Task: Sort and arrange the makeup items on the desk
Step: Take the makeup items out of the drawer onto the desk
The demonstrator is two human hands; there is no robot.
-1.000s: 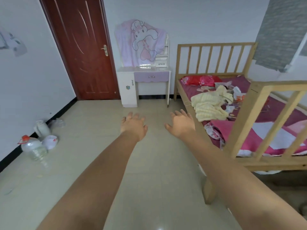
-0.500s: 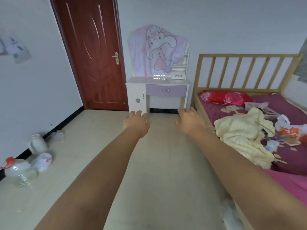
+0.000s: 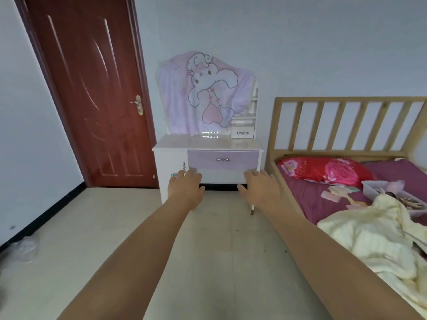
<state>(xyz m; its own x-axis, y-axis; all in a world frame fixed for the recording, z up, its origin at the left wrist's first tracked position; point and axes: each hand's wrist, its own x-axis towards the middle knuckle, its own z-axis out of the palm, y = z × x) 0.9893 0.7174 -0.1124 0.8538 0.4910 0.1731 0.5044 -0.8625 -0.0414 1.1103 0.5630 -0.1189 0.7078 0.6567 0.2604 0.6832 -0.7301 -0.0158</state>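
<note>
Reaching toward white dressing table [image 3: 205, 144], left hand [image 3: 184, 189] and right hand [image 3: 262, 189] spread, empty, no legible writing

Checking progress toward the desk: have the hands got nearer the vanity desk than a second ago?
Yes. The left hand and right hand now overlap the vanity desk front below its purple drawer; earlier they showed against floor.

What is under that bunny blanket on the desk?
The bunny blanket hangs over the back of the white desk. Below its hem a shiny strip peeks out, maybe a mirror. Everything else behind it is covered.
</note>
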